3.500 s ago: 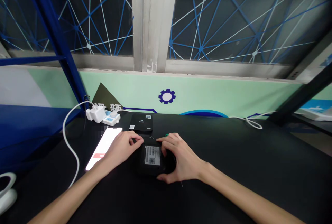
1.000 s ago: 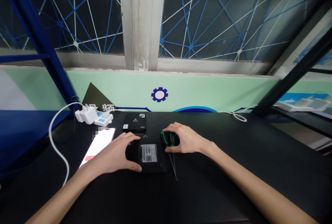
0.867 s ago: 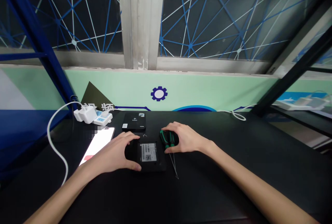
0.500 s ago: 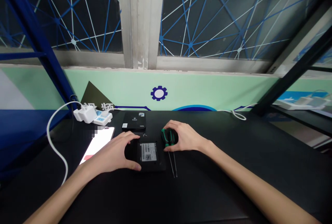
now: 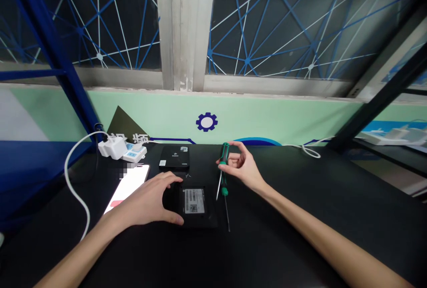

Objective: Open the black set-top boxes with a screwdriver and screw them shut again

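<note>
My left hand (image 5: 147, 201) spans the left side of a flat black box-shaped device (image 5: 209, 220), thumb at its near edge and fingers at its far edge. A white printed label (image 5: 194, 201) is on the device's upper face. In my right hand (image 5: 245, 168) is a green-and-black screwdriver (image 5: 225, 151), pinched by the handle, its shaft slanting down toward the device. A second green-and-black screwdriver (image 5: 224, 191) lies on the table just below that hand, its shaft toward me. Small screws (image 5: 188, 176) rest beyond the device.
A black box (image 5: 174, 157) with white print lies behind the screws. To the left are a lit phone (image 5: 128, 186) and a white power strip (image 5: 135, 153) with a plugged-in adapter and looping white cable (image 5: 68, 181). Another white cable (image 5: 310, 151) lies along the wall.
My right hand has lifted one screwdriver off the table and raised it upright-ish; the other stays lying there. My left hand keeps its place at the device. The view has shifted slightly.
</note>
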Demonstrator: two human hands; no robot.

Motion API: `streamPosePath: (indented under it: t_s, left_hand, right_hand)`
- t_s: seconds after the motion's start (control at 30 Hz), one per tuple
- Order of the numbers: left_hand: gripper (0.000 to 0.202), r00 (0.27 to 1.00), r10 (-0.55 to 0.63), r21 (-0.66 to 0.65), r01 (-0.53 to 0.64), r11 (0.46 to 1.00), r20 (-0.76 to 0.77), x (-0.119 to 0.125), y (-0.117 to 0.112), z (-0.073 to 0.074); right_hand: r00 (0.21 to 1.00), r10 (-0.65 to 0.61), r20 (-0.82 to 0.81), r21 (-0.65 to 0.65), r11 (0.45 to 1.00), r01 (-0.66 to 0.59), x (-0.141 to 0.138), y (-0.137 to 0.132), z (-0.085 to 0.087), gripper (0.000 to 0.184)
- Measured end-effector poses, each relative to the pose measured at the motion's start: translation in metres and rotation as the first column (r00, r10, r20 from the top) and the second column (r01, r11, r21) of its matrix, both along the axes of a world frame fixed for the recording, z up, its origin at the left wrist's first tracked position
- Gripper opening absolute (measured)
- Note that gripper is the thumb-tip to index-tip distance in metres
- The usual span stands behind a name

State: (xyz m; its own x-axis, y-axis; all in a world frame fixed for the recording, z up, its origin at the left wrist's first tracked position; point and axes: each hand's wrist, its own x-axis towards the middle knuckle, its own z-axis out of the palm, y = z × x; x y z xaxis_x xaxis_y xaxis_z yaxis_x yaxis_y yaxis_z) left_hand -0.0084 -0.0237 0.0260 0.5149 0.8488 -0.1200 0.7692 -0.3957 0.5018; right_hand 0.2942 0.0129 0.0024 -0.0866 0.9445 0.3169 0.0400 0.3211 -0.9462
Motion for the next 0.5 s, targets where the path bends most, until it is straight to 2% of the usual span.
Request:
streamPosePath:
  t_s: [0.2, 0.27, 0.37, 0.43, 0.5]
  left_hand:
    - [0.100, 0.999, 0.023, -0.017, -0.023, 1.000, -0.027, 0.001, 0.000, -0.004]
    - [0.101, 1.000, 0.029, -0.001, -0.029, 1.000, -0.012, 0.000, 0.001, -0.006]
    - [0.097, 1.000, 0.018, 0.017, -0.018, 1.000, 0.024, 0.000, 0.001, -0.010]
    - [0.096, 0.999, 0.015, 0.026, -0.016, 1.000, 0.038, -0.001, 0.001, -0.011]
    - [0.096, 0.999, 0.018, 0.028, -0.020, 0.999, 0.044, -0.002, 0.001, -0.012]
  right_hand:
    - [0.957, -0.041, -0.287, -0.080, 0.997, 0.018, -0.009, -0.002, 0.000, 0.076]
    - [0.942, -0.056, -0.330, -0.081, 0.996, 0.031, -0.011, -0.003, -0.001, 0.064]
    - [0.937, -0.068, -0.344, -0.099, 0.994, 0.036, -0.014, -0.004, -0.002, 0.034]
    - [0.933, -0.086, -0.348, -0.106, 0.993, 0.052, -0.016, -0.005, -0.005, 0.027]
    - [0.937, -0.101, -0.333, -0.104, 0.992, 0.070, -0.018, -0.005, -0.008, 0.028]
